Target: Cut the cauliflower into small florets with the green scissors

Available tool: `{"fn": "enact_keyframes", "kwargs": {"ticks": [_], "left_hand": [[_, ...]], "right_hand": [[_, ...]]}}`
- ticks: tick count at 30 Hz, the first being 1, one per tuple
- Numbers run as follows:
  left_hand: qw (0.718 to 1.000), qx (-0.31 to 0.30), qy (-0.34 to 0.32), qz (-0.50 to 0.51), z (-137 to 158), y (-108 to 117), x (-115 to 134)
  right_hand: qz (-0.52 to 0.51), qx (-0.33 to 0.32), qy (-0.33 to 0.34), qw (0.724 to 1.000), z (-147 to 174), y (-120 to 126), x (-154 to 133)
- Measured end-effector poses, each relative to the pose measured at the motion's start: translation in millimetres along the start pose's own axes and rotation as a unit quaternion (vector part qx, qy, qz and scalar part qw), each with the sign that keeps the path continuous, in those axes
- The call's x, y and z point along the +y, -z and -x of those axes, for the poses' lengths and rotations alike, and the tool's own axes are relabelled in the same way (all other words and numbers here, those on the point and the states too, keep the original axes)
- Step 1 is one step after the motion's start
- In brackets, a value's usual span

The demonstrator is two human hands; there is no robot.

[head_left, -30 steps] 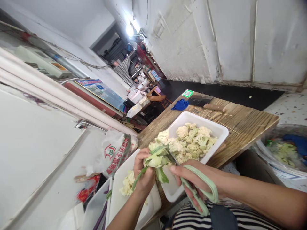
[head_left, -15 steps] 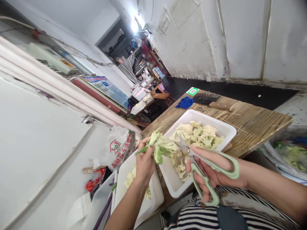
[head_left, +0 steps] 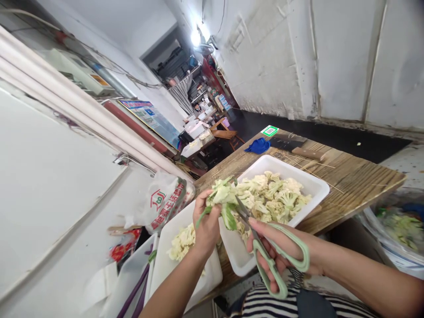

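My left hand is closed around a cauliflower head with green leaves and a pale stem, held above the near side of a white tub. In my right hand is a pair of scissors with pale green handles; its blades reach up to the cauliflower's right side. Cut florets fill much of the white tub under my hands. A second white tub, left of my left forearm, also holds cauliflower pieces.
On the wooden table lie a cleaver, thin sticks, a blue cloth and a QR-code card. A lined bin with green scraps stands right. A printed plastic bag and a container with purple stalks are left.
The scissors have moved left and their blades now touch the cauliflower's side. More florets show in the middle of the tub. The camera view has shifted slightly.
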State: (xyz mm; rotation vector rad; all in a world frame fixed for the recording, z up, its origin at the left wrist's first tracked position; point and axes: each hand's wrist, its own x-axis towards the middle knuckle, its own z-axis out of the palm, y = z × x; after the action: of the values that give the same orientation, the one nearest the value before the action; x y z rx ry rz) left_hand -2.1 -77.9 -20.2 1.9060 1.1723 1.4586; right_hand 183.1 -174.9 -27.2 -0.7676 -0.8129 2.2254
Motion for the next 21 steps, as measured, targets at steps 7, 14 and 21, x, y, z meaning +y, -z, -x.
{"fn": "enact_keyframes", "kwargs": {"ticks": [7, 14, 21], "left_hand": [[0.985, -0.048, -0.163, -0.034, 10, -2, -4], [0.974, -0.058, -0.213, -0.056, 13, -7, 4], [0.995, -0.022, -0.101, 0.0, 7, -4, 1]], "right_hand": [[-0.054, 0.031, -0.01, 0.998, -7, -14, 0], [-0.129, 0.037, 0.009, 0.991, -10, -23, 3], [-0.052, 0.112, 0.035, 0.992, -13, -11, 8]]}}
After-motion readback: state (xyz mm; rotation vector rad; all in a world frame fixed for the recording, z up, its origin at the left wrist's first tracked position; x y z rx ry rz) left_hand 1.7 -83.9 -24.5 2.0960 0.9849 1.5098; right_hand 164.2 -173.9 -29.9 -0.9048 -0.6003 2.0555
